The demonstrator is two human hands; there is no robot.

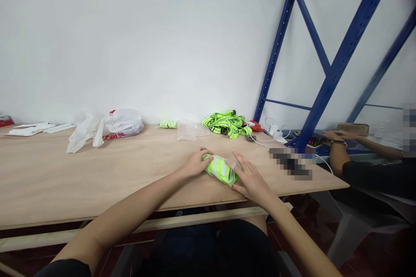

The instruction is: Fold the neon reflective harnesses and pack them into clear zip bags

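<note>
A clear plastic bag (221,169) with a rolled fluorescent yellow-green reflective strap in it lies on the wooden table in front of me. My left hand (199,162) is curled over the bag's far left end, with the thumb on top. At the right end, my right hand (248,177) spans the loose plastic between thumb and outstretched fingers, touching it. Behind the hands is a tangled pile of similar reflective straps (227,123). Flat clear plastic bags (190,130) lie left of that pile, and another packed strap (167,124) sits beside them.
A white carrier bag (125,123) and white sheets (39,128) lie along the wall on the left. White cables and a charger (275,131) are at the right, by a blue metal rack (320,95). Another person's hands (334,135) rest over a neighbouring table.
</note>
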